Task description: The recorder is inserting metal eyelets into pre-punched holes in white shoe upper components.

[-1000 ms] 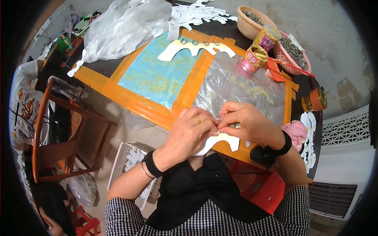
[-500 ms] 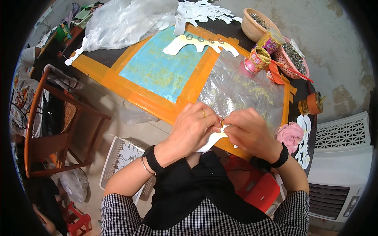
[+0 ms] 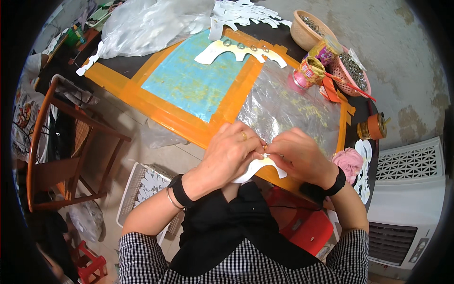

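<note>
At the near edge of the table, a white scalloped cut-out piece [image 3: 255, 167] is gripped in my closed left hand [image 3: 231, 150]. My right hand [image 3: 302, 157] is closed too, its fingertips meeting the left ones at the piece's upper edge. Something small shows at the fingertips, mostly hidden, and I cannot make out what it is. Farther off on the table lies a similar white piece [image 3: 218, 53], with several metal buckles [image 3: 241, 46] along its top edge.
Orange tape [image 3: 184, 133] borders blue and clear sheets on the table. At the far right stand an orange bowl [image 3: 301, 33] and a pink basket [image 3: 341, 78] of metal parts, plus open cans [image 3: 311, 71]. White pieces [image 3: 241, 14] and a plastic bag [image 3: 151, 28] lie behind.
My right fingers have shifted slightly up and left at the piece's edge, so more of its scalloped right end shows. My left hand keeps its hold nearly in place.
</note>
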`<control>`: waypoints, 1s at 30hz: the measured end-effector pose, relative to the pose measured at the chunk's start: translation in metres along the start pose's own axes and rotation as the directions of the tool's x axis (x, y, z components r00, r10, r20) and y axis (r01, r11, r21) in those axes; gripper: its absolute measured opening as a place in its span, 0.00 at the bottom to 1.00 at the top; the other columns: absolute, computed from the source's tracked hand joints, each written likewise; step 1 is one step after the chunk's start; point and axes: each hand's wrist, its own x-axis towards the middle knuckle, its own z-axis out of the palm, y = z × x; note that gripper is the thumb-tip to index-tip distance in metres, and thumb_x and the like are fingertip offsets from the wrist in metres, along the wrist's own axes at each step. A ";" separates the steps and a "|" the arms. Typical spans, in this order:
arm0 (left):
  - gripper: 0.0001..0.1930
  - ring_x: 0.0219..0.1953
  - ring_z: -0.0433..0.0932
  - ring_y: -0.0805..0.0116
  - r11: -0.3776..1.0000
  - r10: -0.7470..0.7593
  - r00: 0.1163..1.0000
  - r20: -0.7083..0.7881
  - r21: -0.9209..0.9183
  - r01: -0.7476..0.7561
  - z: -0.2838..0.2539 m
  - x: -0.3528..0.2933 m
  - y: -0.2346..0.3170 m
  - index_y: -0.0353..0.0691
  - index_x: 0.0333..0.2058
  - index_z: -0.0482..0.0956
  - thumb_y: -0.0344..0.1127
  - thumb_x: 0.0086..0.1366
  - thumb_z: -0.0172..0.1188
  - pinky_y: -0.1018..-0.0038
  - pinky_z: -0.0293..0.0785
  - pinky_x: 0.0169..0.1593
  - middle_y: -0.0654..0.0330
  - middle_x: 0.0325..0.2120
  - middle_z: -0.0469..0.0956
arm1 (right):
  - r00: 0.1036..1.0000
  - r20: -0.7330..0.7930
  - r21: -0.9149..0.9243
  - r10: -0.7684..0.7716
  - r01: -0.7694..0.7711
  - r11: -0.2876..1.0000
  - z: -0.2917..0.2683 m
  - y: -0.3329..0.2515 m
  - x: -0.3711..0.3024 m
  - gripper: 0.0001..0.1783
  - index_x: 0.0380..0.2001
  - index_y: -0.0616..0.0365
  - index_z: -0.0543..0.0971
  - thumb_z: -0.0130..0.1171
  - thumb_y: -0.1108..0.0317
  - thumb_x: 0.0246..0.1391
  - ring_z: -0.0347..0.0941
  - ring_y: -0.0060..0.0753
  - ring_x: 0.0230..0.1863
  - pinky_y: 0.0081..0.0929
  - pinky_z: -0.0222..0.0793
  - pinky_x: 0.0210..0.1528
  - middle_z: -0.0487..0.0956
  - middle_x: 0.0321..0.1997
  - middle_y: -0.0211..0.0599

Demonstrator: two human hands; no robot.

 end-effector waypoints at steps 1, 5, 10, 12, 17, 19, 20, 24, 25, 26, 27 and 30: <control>0.05 0.43 0.75 0.63 1.000 0.002 1.000 0.004 -0.003 -0.002 0.000 0.000 -0.001 0.44 0.30 0.82 0.34 0.57 0.69 0.67 0.67 0.46 0.67 0.33 0.80 | 1.000 0.003 -0.007 -0.025 0.025 1.000 0.000 0.001 0.001 0.15 0.42 0.53 0.77 0.65 0.76 0.49 0.75 0.42 0.40 0.36 0.69 0.45 0.77 0.37 0.33; 0.05 0.42 0.75 0.63 1.000 -0.002 1.000 0.011 -0.001 0.002 -0.001 0.000 -0.001 0.44 0.30 0.82 0.33 0.57 0.69 0.68 0.67 0.45 0.68 0.33 0.81 | 0.999 0.005 -0.024 -0.037 0.037 0.999 0.002 0.001 -0.002 0.15 0.43 0.55 0.75 0.62 0.77 0.51 0.76 0.41 0.42 0.35 0.70 0.45 0.78 0.38 0.34; 0.05 0.41 0.75 0.63 1.000 -0.018 1.000 0.001 -0.011 0.018 -0.003 0.001 0.002 0.45 0.30 0.82 0.33 0.57 0.69 0.68 0.67 0.45 0.68 0.33 0.80 | 0.981 0.002 -0.151 -0.196 0.194 0.969 -0.003 -0.006 -0.007 0.15 0.42 0.57 0.74 0.62 0.75 0.50 0.77 0.37 0.44 0.35 0.71 0.47 0.77 0.38 0.32; 0.04 0.42 0.76 0.64 1.000 -0.014 1.000 0.002 0.000 0.014 -0.003 0.001 0.001 0.45 0.30 0.82 0.33 0.57 0.69 0.68 0.67 0.45 0.68 0.32 0.80 | 0.979 0.011 -0.176 -0.205 0.203 0.963 -0.005 -0.008 -0.007 0.15 0.42 0.57 0.73 0.62 0.74 0.49 0.77 0.36 0.44 0.35 0.71 0.48 0.77 0.39 0.32; 0.04 0.42 0.76 0.65 1.000 -0.019 1.000 -0.004 -0.005 0.019 -0.002 0.000 0.000 0.45 0.30 0.82 0.33 0.59 0.68 0.68 0.67 0.45 0.69 0.32 0.80 | 0.970 0.054 -0.241 -0.239 0.245 0.939 -0.006 -0.009 -0.006 0.16 0.40 0.58 0.73 0.63 0.74 0.47 0.78 0.36 0.44 0.35 0.72 0.46 0.78 0.40 0.33; 0.03 0.42 0.76 0.65 1.000 -0.018 1.000 0.000 0.004 0.018 -0.002 0.000 0.000 0.45 0.30 0.82 0.34 0.59 0.68 0.69 0.67 0.45 0.69 0.32 0.80 | 0.970 0.072 -0.246 -0.232 0.243 0.938 -0.005 -0.009 -0.007 0.16 0.40 0.58 0.73 0.63 0.74 0.47 0.78 0.36 0.44 0.34 0.73 0.46 0.78 0.40 0.33; 0.04 0.43 0.76 0.66 1.000 -0.018 1.000 0.009 0.009 0.017 -0.002 -0.001 0.000 0.45 0.30 0.82 0.34 0.59 0.68 0.69 0.68 0.45 0.69 0.33 0.80 | 0.970 0.085 -0.255 -0.228 0.243 0.936 -0.006 -0.009 -0.007 0.16 0.40 0.58 0.73 0.64 0.74 0.47 0.78 0.35 0.44 0.34 0.73 0.45 0.78 0.40 0.33; 0.05 0.45 0.76 0.63 1.000 0.024 1.000 0.005 0.011 -0.025 -0.003 -0.003 -0.002 0.43 0.31 0.82 0.34 0.59 0.68 0.68 0.69 0.47 0.67 0.38 0.81 | 0.971 0.116 -0.254 -0.211 0.235 0.938 -0.008 -0.009 -0.005 0.16 0.42 0.59 0.73 0.63 0.73 0.48 0.78 0.35 0.45 0.33 0.74 0.45 0.79 0.41 0.34; 0.05 0.45 0.76 0.63 1.000 0.022 1.000 0.011 0.011 -0.022 -0.003 -0.002 -0.002 0.43 0.31 0.82 0.34 0.59 0.68 0.68 0.69 0.47 0.67 0.38 0.81 | 0.973 0.122 -0.260 -0.195 0.221 0.940 -0.009 -0.009 -0.004 0.17 0.42 0.60 0.74 0.63 0.73 0.48 0.78 0.36 0.45 0.33 0.74 0.46 0.79 0.41 0.35; 0.05 0.46 0.76 0.62 1.000 0.027 1.000 0.002 0.002 -0.027 -0.003 0.000 -0.002 0.42 0.31 0.81 0.34 0.59 0.68 0.67 0.70 0.48 0.65 0.40 0.81 | 0.975 0.128 -0.266 -0.179 0.208 0.941 -0.009 -0.009 -0.004 0.17 0.43 0.60 0.74 0.63 0.73 0.48 0.78 0.36 0.45 0.34 0.74 0.46 0.79 0.41 0.35; 0.06 0.46 0.76 0.60 0.999 0.040 0.999 -0.012 -0.010 -0.040 -0.004 -0.001 -0.002 0.41 0.31 0.81 0.33 0.58 0.68 0.66 0.71 0.49 0.63 0.43 0.80 | 0.977 0.127 -0.270 -0.174 0.203 0.941 -0.008 -0.010 -0.004 0.17 0.43 0.60 0.74 0.63 0.73 0.48 0.78 0.36 0.45 0.34 0.74 0.46 0.79 0.41 0.35; 0.06 0.47 0.75 0.58 0.998 0.053 0.998 -0.020 -0.025 -0.054 -0.005 -0.003 -0.002 0.39 0.31 0.80 0.30 0.56 0.69 0.64 0.72 0.49 0.60 0.44 0.79 | 0.982 0.102 -0.256 -0.162 0.183 0.949 -0.005 -0.012 -0.006 0.18 0.45 0.62 0.74 0.63 0.73 0.48 0.78 0.36 0.45 0.34 0.73 0.48 0.80 0.41 0.36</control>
